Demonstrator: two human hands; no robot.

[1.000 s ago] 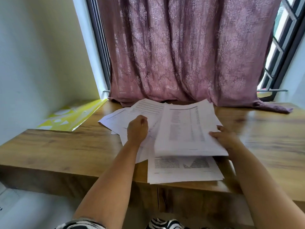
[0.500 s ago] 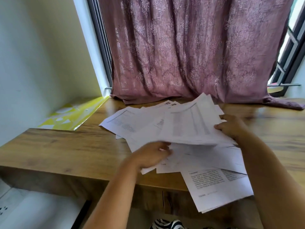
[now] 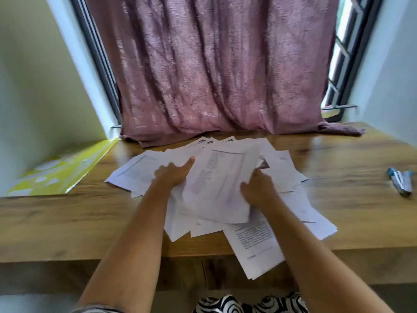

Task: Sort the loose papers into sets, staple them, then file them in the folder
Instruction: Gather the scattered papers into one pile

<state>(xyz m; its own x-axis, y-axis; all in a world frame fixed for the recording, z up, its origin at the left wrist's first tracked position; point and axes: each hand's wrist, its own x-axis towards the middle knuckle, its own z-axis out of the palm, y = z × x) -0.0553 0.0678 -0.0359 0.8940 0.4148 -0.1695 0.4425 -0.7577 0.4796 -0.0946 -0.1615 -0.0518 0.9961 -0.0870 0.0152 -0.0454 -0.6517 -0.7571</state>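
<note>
Two hands are in the loose papers [image 3: 291,177], which are fanned untidily across the middle of the wooden tabletop [image 3: 67,222], one printed sheet [image 3: 255,247] hanging over the near edge. A top sheet [image 3: 221,184] is pinched at its left edge by the left hand [image 3: 173,175], index finger laid out straight along the paper; its right edge is gripped by the right hand [image 3: 259,188], fingers curled under. Motion blur hides finer finger detail. The yellow folder [image 3: 61,175] lies flat at far left against the wall, well apart from the pile. The blue stapler [image 3: 400,181] sits at far right, untouched. Judged stage: sorting barely begun, no distinct sets visible, nothing stapled or filed. For a clean sort, one sheet should be lifted at a time, header read, then laid in a separate stack with edges squared. Stacks are best kept apart from one another and back from the tabletop edge. The overhanging sheet should be pulled in first, since it is likely to slide off.
</note>
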